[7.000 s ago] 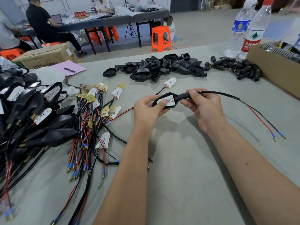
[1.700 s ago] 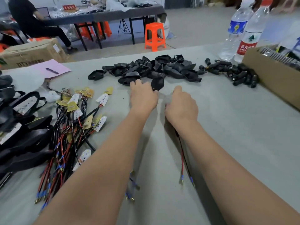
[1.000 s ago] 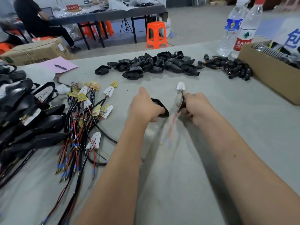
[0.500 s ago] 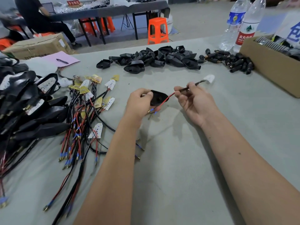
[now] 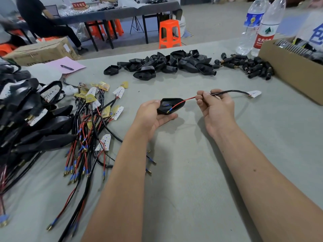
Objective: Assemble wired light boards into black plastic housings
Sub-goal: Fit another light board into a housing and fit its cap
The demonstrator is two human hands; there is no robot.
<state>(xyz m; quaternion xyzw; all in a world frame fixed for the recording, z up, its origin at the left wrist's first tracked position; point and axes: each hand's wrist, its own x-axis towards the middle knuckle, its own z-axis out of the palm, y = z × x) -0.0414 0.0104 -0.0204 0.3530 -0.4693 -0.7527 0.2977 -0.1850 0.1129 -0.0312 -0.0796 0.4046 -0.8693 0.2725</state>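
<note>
Above the grey bench (image 5: pixel 201 189), the black housing (image 5: pixel 170 106) lies in the left hand (image 5: pixel 153 116), grip curled round it. Right hand (image 5: pixel 215 106) pinches the wire (image 5: pixel 225 92); red lead enters housing, light board (image 5: pixel 254 93) trailing right.

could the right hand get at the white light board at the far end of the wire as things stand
Probably not yet: the right hand pinches the wire midway, and the light board lies beyond its fingertips. Bare table between leaves the way free once it lets go.

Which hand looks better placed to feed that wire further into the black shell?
The right hand: it pinches the wire beside the housing, which the left hand cradles.
</note>
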